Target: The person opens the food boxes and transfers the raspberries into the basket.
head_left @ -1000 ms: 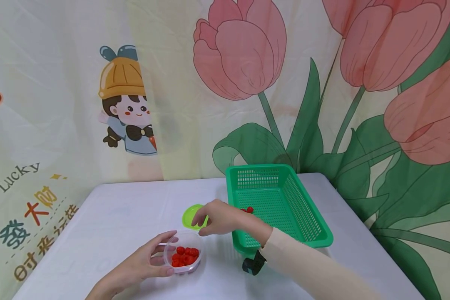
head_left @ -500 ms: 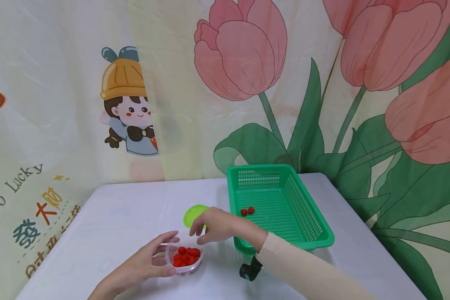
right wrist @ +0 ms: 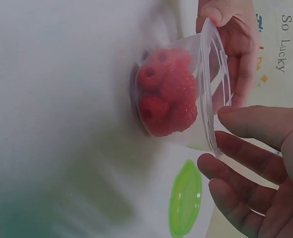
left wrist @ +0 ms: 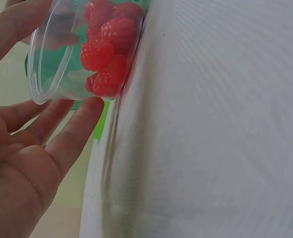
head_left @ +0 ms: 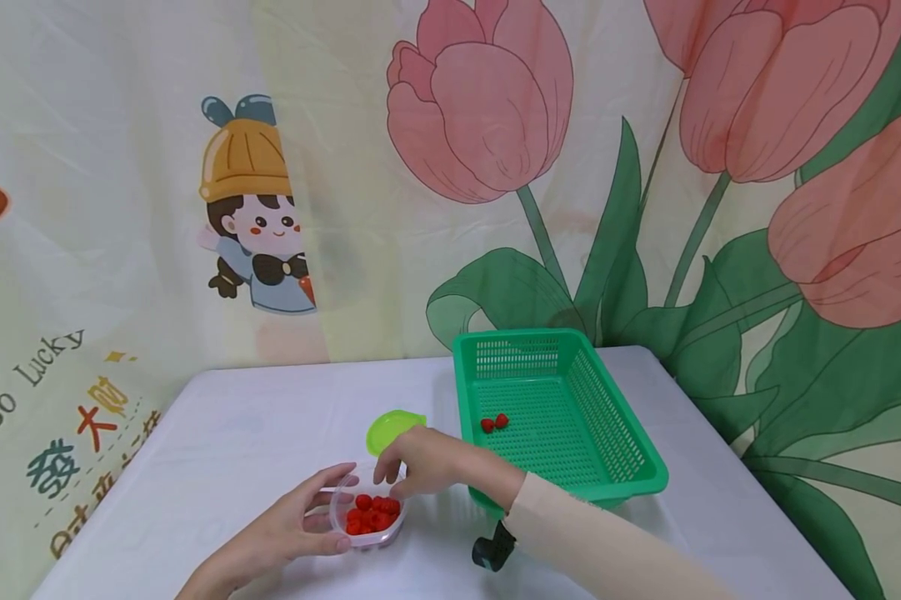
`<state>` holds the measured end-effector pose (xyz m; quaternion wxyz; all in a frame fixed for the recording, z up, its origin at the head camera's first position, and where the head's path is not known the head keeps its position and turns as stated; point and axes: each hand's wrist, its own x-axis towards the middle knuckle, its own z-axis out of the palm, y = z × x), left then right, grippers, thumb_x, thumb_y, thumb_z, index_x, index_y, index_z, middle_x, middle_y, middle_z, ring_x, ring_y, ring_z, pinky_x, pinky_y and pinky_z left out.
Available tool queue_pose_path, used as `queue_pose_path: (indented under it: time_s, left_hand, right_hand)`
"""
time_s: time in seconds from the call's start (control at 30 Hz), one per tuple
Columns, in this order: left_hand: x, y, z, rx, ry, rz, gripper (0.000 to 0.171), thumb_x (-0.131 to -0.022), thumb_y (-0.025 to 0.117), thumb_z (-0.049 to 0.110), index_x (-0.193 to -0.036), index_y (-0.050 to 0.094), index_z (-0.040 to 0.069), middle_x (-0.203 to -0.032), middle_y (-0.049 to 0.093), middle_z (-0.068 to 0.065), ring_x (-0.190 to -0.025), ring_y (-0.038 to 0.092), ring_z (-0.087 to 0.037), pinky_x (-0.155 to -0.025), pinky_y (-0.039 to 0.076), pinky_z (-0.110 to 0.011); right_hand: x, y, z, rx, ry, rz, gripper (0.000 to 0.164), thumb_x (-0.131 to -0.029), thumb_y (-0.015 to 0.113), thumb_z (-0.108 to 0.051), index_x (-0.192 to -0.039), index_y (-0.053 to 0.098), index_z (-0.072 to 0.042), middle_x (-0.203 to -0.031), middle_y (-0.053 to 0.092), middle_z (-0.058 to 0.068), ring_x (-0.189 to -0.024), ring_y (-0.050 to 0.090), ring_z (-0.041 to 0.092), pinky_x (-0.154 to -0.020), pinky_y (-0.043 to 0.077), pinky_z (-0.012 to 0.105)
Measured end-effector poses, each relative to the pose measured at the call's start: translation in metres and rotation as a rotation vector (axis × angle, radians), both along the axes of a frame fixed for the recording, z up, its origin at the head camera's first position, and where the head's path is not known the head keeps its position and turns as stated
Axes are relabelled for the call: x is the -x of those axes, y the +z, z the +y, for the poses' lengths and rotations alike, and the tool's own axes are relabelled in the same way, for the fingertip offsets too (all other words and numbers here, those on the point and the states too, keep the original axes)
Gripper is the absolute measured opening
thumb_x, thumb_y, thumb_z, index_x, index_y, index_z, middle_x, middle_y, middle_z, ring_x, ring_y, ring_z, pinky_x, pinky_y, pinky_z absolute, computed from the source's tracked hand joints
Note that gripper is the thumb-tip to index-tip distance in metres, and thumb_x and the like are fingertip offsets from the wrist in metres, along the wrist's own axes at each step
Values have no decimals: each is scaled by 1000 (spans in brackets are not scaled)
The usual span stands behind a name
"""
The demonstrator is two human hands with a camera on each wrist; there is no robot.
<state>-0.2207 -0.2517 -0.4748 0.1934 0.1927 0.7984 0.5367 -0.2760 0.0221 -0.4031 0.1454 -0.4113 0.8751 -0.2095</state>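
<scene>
A clear plastic tub (head_left: 375,541) stands on the table, holding several red raspberries (left wrist: 109,44). My left hand (head_left: 288,521) grips the tub from its left side, thumb and fingers around the wall. At the tub's far right rim is my right hand (head_left: 429,460), its fingers loosely bent over the opening. In the right wrist view, the right thumb and fingertips are by the rim with nothing visible between them; whether they touch it I cannot tell. A lime-green lid (right wrist: 185,201) lies on the table just behind the tub.
A green perforated basket (head_left: 630,433) stands to the right, with two raspberries (head_left: 494,422) inside near its left wall. White cloth (head_left: 232,450) covers the table. A printed curtain (head_left: 360,183) with tulips hangs behind it.
My right hand has moved down and slightly left, from above the green lid to the tub's rim, uncovering more of the lid and the basket's raspberries. The left hand keeps its hold.
</scene>
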Motion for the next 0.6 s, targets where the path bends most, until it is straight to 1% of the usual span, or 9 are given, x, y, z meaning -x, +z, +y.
queue_pose_path:
  time_s: [0.17, 0.4, 0.6]
  left_hand:
    - [-1, 0, 1, 5, 8, -9, 91, -93, 83, 20, -167, 29, 20, -165, 39, -15, -146, 44, -41, -102, 51, -20]
    - [-3, 0, 0, -33, -25, 24, 91, -94, 82, 17, -167, 28, 14, -164, 39, -20, -145, 46, -43, -101, 50, -18]
    - [-3, -1, 0, -44, -28, 23, 91, -94, 82, 16, -167, 28, 14, -165, 38, -20, -145, 46, -44, -101, 51, -19]
  right_hand:
    - [-1, -3, -4, -25, 6, 24, 22, -96, 80, -12, -117, 80, -14, -96, 74, -9, -86, 61, -1, -76, 52, 14]
    - [-2, -6, -9, -65, 9, 50, 21, -95, 80, -11, -116, 81, -17, -98, 76, -8, -86, 62, -1, -74, 52, 12]
    - [0, -11, -13, -95, 10, 58, 22, -95, 80, -10, -115, 81, -20, -98, 76, -12, -90, 65, 1, -78, 52, 13]
